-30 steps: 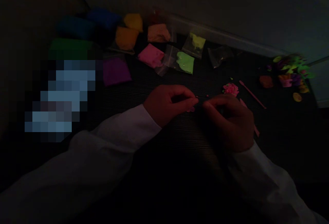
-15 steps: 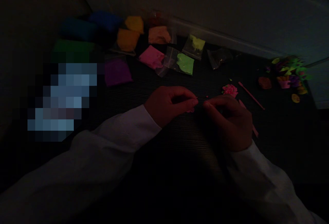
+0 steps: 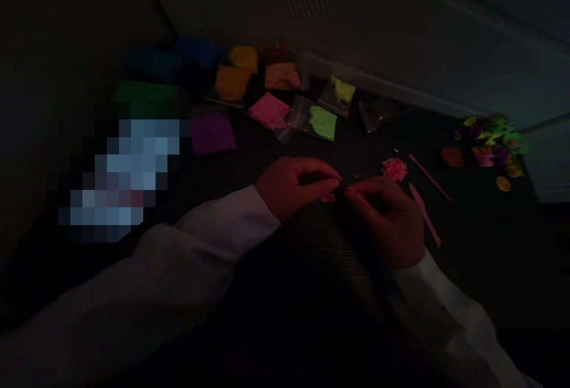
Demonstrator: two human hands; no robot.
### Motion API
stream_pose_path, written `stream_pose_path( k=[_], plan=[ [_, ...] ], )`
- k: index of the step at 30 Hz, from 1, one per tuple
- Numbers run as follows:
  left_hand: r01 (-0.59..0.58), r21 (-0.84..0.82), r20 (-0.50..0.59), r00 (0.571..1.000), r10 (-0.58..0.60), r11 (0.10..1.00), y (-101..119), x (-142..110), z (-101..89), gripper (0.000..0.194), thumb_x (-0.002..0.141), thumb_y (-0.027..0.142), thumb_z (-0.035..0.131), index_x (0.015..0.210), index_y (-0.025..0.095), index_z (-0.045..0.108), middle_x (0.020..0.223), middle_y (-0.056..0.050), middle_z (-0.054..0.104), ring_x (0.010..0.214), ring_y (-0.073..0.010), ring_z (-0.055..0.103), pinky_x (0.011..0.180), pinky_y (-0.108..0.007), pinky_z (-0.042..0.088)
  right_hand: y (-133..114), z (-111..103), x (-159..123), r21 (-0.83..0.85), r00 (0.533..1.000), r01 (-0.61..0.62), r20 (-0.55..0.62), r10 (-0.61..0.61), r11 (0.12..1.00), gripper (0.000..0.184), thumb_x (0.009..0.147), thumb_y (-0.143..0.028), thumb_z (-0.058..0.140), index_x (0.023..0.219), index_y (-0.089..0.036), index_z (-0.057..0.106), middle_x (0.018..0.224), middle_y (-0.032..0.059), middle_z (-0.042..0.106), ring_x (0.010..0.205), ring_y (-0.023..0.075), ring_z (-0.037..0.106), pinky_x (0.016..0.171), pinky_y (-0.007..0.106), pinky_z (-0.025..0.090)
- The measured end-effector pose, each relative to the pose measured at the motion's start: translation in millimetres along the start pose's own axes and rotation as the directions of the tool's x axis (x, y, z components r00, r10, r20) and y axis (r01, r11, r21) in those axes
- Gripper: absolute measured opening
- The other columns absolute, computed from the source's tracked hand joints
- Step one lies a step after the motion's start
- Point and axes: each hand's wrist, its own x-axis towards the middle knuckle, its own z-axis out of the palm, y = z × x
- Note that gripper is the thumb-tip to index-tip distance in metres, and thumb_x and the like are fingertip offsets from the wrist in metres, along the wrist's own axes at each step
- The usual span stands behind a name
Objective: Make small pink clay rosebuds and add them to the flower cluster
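In dim light, my left hand (image 3: 294,186) is closed in a pinch, thumb against forefinger; anything between those tips is too small to make out. Just under its fingertips a small pink piece (image 3: 328,197) lies on the dark table. My right hand (image 3: 392,215) pinches a little to the right, its tips close to those of the left, and what it grips is also unclear. Beyond the right hand sits a ruffled pink clay flower (image 3: 394,169) with some green at its edge. A pink modelling knife (image 3: 425,214) and a thin pink stick tool (image 3: 430,177) lie beside it.
Bags of coloured clay line the back: purple (image 3: 214,132), orange (image 3: 231,83), pink (image 3: 268,110), light green (image 3: 323,122) and yellow (image 3: 342,88). Small clay models (image 3: 499,138) and a brown lump (image 3: 452,157) stand at right. A bright blurred-out patch (image 3: 133,162) is at left.
My right hand has come nearer to the left fingertips, and more of the modelling knife shows. The whole view has shifted slightly, with the bags now lower in the picture.
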Motion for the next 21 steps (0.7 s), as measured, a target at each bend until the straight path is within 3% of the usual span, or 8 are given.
stream_pose_path(
  k=[5, 10, 13, 17, 21],
  plan=[
    [-0.030, -0.005, 0.029, 0.999, 0.031, 1.000, 0.5, 1.2, -2.3, 0.023, 0.072, 0.029, 0.053, 0.087, 0.015, 0.062, 0.075, -0.001, 0.064, 0.070, -0.0090, 0.059, 0.065, -0.019, 0.044, 2.8, 2.1, 0.0, 0.039, 1.000, -0.007, 0.017, 0.006, 0.999, 0.006, 0.071, -0.025, 0.059, 0.075, -0.020, 0.060, 0.075, 0.0000, 0.056, 0.071, 0.0116, 0.052, 0.063, 0.027, 0.041],
    [-0.063, 0.095, 0.042, 0.997, 0.060, 0.993, 0.7, 0.8, -2.9, 0.024, 0.071, 0.031, 0.054, 0.089, 0.017, 0.062, 0.074, -0.001, 0.061, 0.065, -0.0089, 0.056, 0.061, -0.020, 0.044, 5.4, 3.3, 0.3, 0.071, 0.999, 0.027, 0.019, -0.029, 0.997, 0.009, 0.072, -0.027, 0.058, 0.075, -0.019, 0.061, 0.072, -0.0002, 0.055, 0.069, 0.0110, 0.052, 0.064, 0.027, 0.041],
    [-0.051, 0.106, 0.033, 0.998, 0.048, 0.993, 0.5, 0.7, -2.9, 0.026, 0.072, 0.035, 0.053, 0.089, 0.017, 0.062, 0.081, -0.002, 0.063, 0.074, -0.0111, 0.057, 0.069, -0.023, 0.044, 7.4, 3.3, 0.8, 0.064, 1.000, 0.026, 0.000, -0.026, 0.998, 0.013, 0.072, -0.030, 0.058, 0.077, -0.019, 0.061, 0.074, 0.0009, 0.056, 0.069, 0.0111, 0.051, 0.063, 0.026, 0.041],
    [-0.031, 0.079, 0.009, 0.999, 0.031, 0.996, 1.8, 0.2, -3.1, 0.026, 0.071, 0.037, 0.054, 0.087, 0.018, 0.062, 0.087, -0.004, 0.064, 0.082, -0.0134, 0.057, 0.076, -0.025, 0.043, 9.4, 4.0, 0.7, 0.064, 0.998, 0.037, -0.044, -0.034, 0.997, 0.015, 0.074, -0.031, 0.056, 0.077, -0.018, 0.061, 0.073, 0.0013, 0.056, 0.066, 0.0107, 0.051, 0.061, 0.025, 0.041],
    [0.025, 0.027, -0.101, 0.995, -0.023, 0.999, 2.6, 2.7, -4.9, 0.026, 0.068, 0.036, 0.057, 0.085, 0.017, 0.063, 0.082, -0.004, 0.065, 0.075, -0.0139, 0.057, 0.068, -0.025, 0.045, 9.4, 4.2, 3.1, 0.062, 0.993, 0.082, -0.091, -0.076, 0.995, 0.014, 0.074, -0.029, 0.055, 0.078, -0.017, 0.061, 0.072, 0.0015, 0.056, 0.065, 0.0105, 0.051, 0.061, 0.025, 0.042]
  ],
)
